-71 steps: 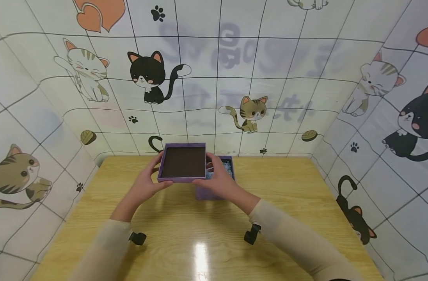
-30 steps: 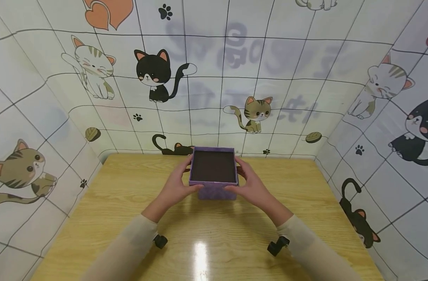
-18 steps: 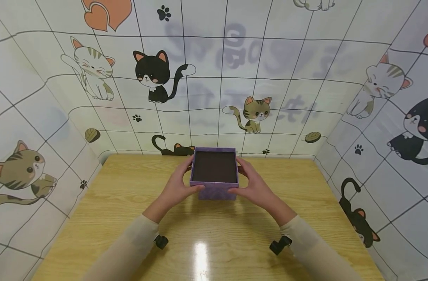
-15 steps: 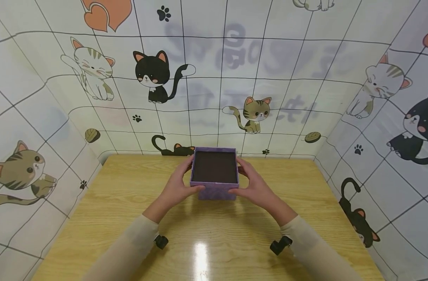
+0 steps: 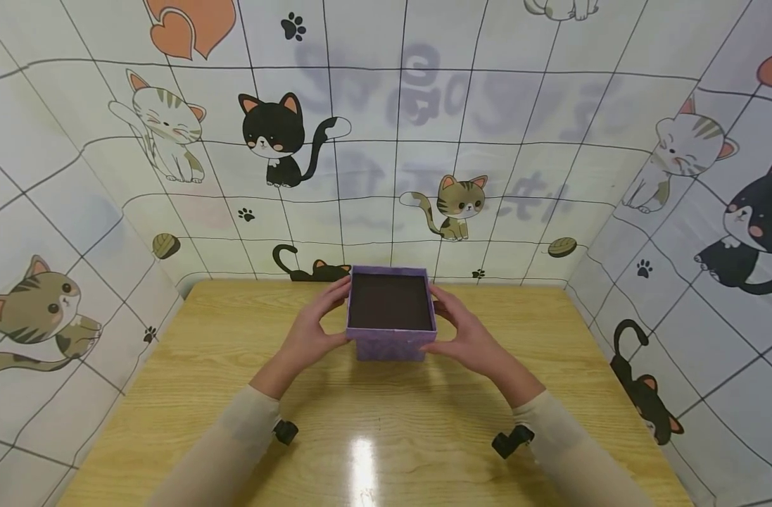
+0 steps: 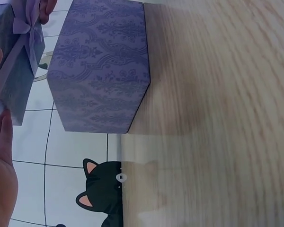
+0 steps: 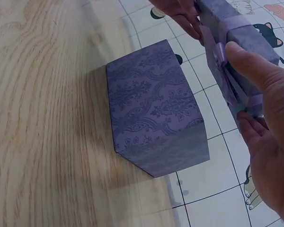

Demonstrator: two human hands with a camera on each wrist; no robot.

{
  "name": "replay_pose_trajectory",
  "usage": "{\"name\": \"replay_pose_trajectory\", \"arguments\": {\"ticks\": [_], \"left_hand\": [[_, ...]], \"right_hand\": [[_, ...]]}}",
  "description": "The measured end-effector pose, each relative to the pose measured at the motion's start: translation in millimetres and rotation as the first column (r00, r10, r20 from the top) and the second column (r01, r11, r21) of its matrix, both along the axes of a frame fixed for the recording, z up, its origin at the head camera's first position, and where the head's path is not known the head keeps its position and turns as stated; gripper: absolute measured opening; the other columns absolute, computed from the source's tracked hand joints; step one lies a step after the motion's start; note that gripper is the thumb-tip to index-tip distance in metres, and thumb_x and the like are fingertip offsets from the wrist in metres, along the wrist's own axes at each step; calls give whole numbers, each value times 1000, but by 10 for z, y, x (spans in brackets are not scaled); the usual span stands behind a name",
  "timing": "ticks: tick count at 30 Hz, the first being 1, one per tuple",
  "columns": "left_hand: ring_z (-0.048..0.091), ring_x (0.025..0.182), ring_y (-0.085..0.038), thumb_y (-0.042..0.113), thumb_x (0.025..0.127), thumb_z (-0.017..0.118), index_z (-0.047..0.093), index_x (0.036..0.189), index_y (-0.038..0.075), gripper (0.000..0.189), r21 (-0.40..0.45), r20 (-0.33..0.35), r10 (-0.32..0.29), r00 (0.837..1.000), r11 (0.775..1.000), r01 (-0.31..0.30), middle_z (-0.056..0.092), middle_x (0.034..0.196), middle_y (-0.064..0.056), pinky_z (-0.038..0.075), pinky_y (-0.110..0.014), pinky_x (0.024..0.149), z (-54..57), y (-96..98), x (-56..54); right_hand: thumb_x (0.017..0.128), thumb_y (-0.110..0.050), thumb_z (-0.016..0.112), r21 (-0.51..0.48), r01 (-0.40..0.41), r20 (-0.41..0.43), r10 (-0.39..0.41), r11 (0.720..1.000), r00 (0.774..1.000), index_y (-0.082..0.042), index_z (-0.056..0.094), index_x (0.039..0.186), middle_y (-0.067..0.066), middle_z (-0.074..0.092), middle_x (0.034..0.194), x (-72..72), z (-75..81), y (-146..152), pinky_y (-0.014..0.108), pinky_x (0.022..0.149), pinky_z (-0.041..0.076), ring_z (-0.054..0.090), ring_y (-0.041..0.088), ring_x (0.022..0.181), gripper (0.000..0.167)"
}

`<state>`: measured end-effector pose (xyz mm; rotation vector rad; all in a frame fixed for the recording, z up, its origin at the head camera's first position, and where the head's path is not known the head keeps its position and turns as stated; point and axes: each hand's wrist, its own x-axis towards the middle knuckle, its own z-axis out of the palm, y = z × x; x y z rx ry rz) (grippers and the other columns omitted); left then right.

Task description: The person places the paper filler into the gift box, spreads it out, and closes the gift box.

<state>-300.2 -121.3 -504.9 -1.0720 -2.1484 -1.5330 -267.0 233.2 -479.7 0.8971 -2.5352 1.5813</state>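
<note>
Both hands hold a purple box lid [image 5: 390, 303] upside down above a purple patterned box [image 5: 390, 350]. The lid's dark inside faces up, and its ribbon bow [image 7: 221, 54] hangs on the underside, toward the box. My left hand [image 5: 303, 338] grips the lid's left side, fingers along the edge and thumb near the front corner. At the opposite side my right hand [image 5: 471, 338] grips it the same way. Both wrist views show a gap between the lid and the box, which stands on the table. The lid hides the box's opening in the head view.
A wooden table [image 5: 202, 366] lies beneath, with a glare spot near its front. Behind and at both sides hangs a white gridded cloth [image 5: 373, 169] printed with cartoon cats. Dark wrist cameras [image 5: 512, 441] sit at both cuffs.
The lid moved right from beside the box to over it, covering the blue shredded filling seen earlier. In the last half second it shifted slightly right, and the left thumb slid toward the corner.
</note>
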Motion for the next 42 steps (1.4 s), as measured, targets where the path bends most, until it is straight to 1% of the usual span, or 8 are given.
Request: {"name": "replay_pose_trajectory", "arguments": {"ticks": [3, 6, 13, 20, 24, 29, 36, 42], "left_hand": [[55, 149, -42, -14, 81, 93, 53, 161, -4, 91, 9, 8, -7, 1000, 1000, 7, 46, 171, -20, 49, -52, 117, 3, -25, 6], [56, 147, -41, -13, 82, 93, 53, 161, -3, 90, 3, 26, -1, 1000, 1000, 1, 47, 170, -19, 50, -54, 115, 9, -42, 17], [57, 149, -31, -7, 88, 91, 55, 163, 4, 84, -5, 85, 2, 996, 1000, -2, 48, 171, -7, 50, -44, 117, 30, -60, 16], [60, 146, -30, -10, 91, 86, 58, 162, 7, 78, 18, 114, 10, 993, 1000, -12, 51, 169, -6, 52, -44, 115, 58, -27, 35], [63, 142, -29, -13, 91, 85, 61, 159, 6, 75, 38, 107, 25, 994, 999, -29, 54, 167, -8, 53, -39, 113, 56, -6, 33], [66, 139, -29, -14, 91, 84, 64, 155, 3, 70, 80, 104, 34, 994, 996, -42, 57, 164, -11, 54, -42, 112, 68, 29, 24], [75, 119, -21, -3, 95, 85, 74, 146, 11, 54, 94, 90, 118, 989, 987, -127, 74, 143, -7, 58, -33, 106, 87, 96, 32], [76, 116, -22, 7, 95, 88, 81, 135, 14, 42, 106, 55, 222, 974, 968, -226, 80, 129, -1, 60, -47, 102, 106, 161, 38]], "right_hand": [[83, 10, 93, 4, -45, -74, 45, 999, 996, -3, 27, 175, 18, 38, 172, -27, -11, 30, 29, 122, 42, 51, 41, 149, 115], [86, 15, 89, 5, -53, -141, 53, 999, 989, 0, 31, 173, 20, 44, 168, -40, -10, 47, 35, 123, 43, 54, 43, 145, 105], [92, 18, 80, -55, 50, -186, -59, 997, 981, -4, 51, 166, 15, 56, 160, -35, -28, 38, 48, 117, 50, 60, 38, 139, 82], [91, 17, 82, -146, 121, -237, -153, 982, 959, -4, 64, 155, 15, 64, 151, -37, -79, 7, 33, 113, 52, 66, 34, 131, 70], [90, 20, 81, -179, 120, -261, -164, 977, 951, -2, 66, 152, 17, 58, 158, -43, -96, 0, 27, 111, 52, 65, 29, 129, 67], [90, 21, 79, -199, 128, -287, -183, 972, 940, -2, 68, 151, 16, 56, 163, -58, -107, -12, 26, 110, 53, 65, 22, 130, 66], [95, 11, 82, -263, 206, -232, -269, 943, 935, -5, 76, 141, 9, 71, 145, -77, -82, -73, 27, 110, 53, 66, 15, 129, 50], [96, 6, 82, -295, 230, -240, -305, 927, 922, -8, 78, 139, 9, 75, 135, -76, -38, -132, 28, 112, 52, 66, 15, 131, 45]]}}
